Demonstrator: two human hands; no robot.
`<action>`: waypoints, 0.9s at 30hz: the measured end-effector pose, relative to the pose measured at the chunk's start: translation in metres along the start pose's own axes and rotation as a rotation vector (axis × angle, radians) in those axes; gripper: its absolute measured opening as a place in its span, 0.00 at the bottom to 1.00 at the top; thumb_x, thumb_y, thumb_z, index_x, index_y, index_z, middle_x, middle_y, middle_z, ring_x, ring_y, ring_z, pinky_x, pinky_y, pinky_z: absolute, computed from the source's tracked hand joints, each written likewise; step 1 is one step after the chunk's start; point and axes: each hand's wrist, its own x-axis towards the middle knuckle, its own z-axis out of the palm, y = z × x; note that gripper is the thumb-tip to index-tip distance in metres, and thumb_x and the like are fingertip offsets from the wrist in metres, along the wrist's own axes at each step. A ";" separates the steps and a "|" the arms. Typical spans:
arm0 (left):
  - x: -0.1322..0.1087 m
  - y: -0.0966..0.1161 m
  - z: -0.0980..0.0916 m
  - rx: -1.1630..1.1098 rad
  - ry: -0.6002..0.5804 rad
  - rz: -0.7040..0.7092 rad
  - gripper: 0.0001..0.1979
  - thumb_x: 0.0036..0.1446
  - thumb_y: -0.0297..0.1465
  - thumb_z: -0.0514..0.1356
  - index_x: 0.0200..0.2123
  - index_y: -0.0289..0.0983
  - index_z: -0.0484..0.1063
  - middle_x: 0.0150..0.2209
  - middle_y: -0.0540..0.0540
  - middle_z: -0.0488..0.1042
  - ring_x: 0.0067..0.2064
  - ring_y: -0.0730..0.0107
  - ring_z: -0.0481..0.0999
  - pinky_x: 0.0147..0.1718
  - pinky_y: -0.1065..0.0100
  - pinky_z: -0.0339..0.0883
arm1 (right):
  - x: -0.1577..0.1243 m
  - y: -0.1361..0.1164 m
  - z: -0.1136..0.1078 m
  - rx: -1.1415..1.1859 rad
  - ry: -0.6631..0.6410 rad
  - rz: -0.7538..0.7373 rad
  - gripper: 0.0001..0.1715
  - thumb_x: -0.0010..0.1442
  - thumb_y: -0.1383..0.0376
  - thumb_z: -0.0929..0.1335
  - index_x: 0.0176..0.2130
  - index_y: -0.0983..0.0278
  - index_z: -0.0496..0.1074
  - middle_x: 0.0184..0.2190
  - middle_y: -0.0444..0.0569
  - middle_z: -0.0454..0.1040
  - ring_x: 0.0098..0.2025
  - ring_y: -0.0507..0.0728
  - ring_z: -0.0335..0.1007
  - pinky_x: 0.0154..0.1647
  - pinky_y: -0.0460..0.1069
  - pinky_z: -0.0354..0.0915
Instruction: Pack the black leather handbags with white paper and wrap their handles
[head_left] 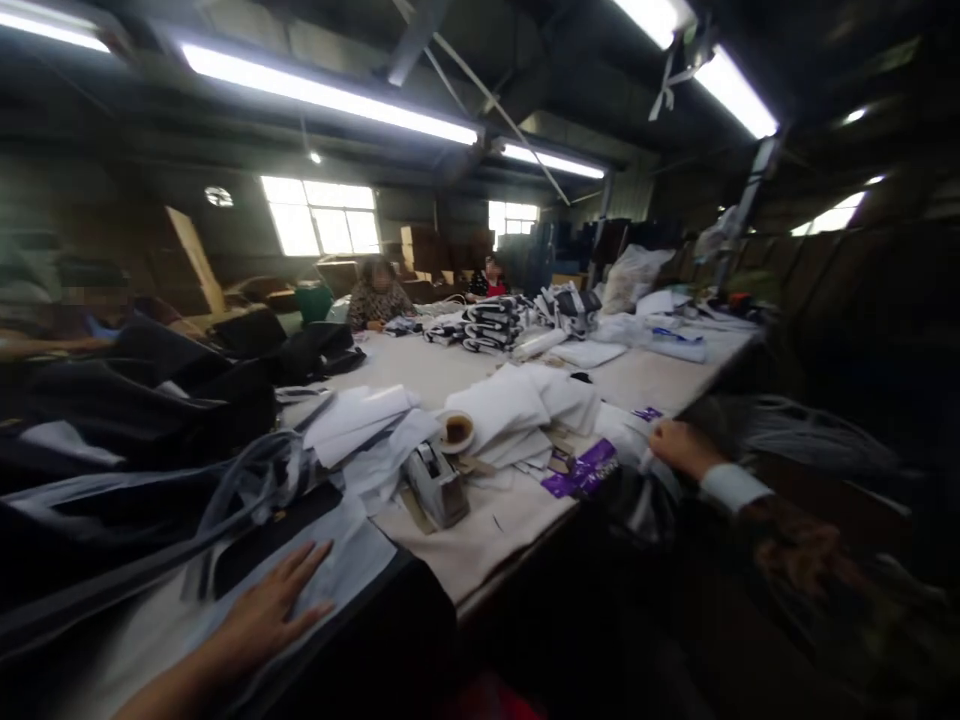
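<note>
Left hand [274, 605], between seven and eight o'clock: fingers spread wide, laid on a pale sheet [352, 555], itself over dark material [412, 605]. Right hand [682, 447], between three and four o'clock: fingers curled narrow, apparently on clear plastic [651, 505] hanging at the edge of the worktop [480, 545]; blur obscures the exact grip. A purple packet [583, 468] lies between four and five o'clock, near the plastic; a tape dispenser [439, 492] stands towards seven. Step in hand, in my judgement: left hand steadying the sheet, right hand handling the plastic. Any next move calls for a secure right-hand grip, clear of the packet.
</note>
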 end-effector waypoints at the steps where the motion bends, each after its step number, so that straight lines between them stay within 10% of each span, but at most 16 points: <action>1: 0.003 -0.003 0.003 0.002 0.003 0.003 0.47 0.59 0.59 0.48 0.72 0.35 0.52 0.72 0.35 0.52 0.70 0.46 0.58 0.66 0.53 0.56 | -0.003 0.005 -0.005 0.069 -0.020 0.029 0.14 0.66 0.57 0.68 0.36 0.66 0.73 0.30 0.47 0.74 0.31 0.53 0.71 0.33 0.49 0.68; 6: 0.001 0.001 0.001 -0.023 -0.003 -0.010 0.46 0.59 0.58 0.50 0.72 0.35 0.52 0.72 0.34 0.53 0.70 0.44 0.58 0.65 0.50 0.57 | -0.007 -0.040 -0.018 0.584 -0.096 -0.063 0.24 0.65 0.47 0.60 0.37 0.63 0.70 0.17 0.40 0.61 0.17 0.52 0.59 0.19 0.48 0.56; 12: -0.021 0.030 -0.029 -0.090 -0.102 -0.056 0.48 0.58 0.61 0.51 0.73 0.38 0.47 0.73 0.32 0.48 0.73 0.43 0.50 0.67 0.46 0.50 | -0.049 -0.162 0.031 0.957 -0.526 -0.344 0.34 0.52 0.42 0.72 0.45 0.67 0.77 0.28 0.52 0.78 0.27 0.56 0.73 0.23 0.47 0.64; 16: -0.031 0.036 -0.038 -0.151 -0.131 -0.050 0.54 0.53 0.66 0.52 0.73 0.39 0.45 0.74 0.31 0.45 0.73 0.39 0.46 0.67 0.42 0.47 | -0.072 -0.257 0.082 0.864 -0.737 -0.631 0.29 0.55 0.47 0.73 0.46 0.67 0.81 0.28 0.50 0.80 0.28 0.55 0.72 0.26 0.47 0.67; 22: -0.038 0.036 -0.036 -0.251 -0.080 -0.018 0.57 0.49 0.69 0.53 0.73 0.43 0.45 0.74 0.30 0.45 0.73 0.35 0.44 0.66 0.36 0.43 | -0.095 -0.401 0.164 0.511 -0.666 -1.113 0.18 0.62 0.59 0.68 0.48 0.62 0.81 0.38 0.48 0.83 0.38 0.57 0.78 0.42 0.49 0.71; 27: -0.043 0.039 -0.035 -0.225 -0.006 -0.009 0.57 0.48 0.69 0.51 0.73 0.42 0.47 0.73 0.29 0.47 0.72 0.32 0.48 0.65 0.35 0.44 | -0.113 -0.448 0.222 0.319 -0.760 -1.271 0.14 0.59 0.65 0.69 0.44 0.60 0.83 0.40 0.47 0.84 0.42 0.58 0.79 0.46 0.49 0.71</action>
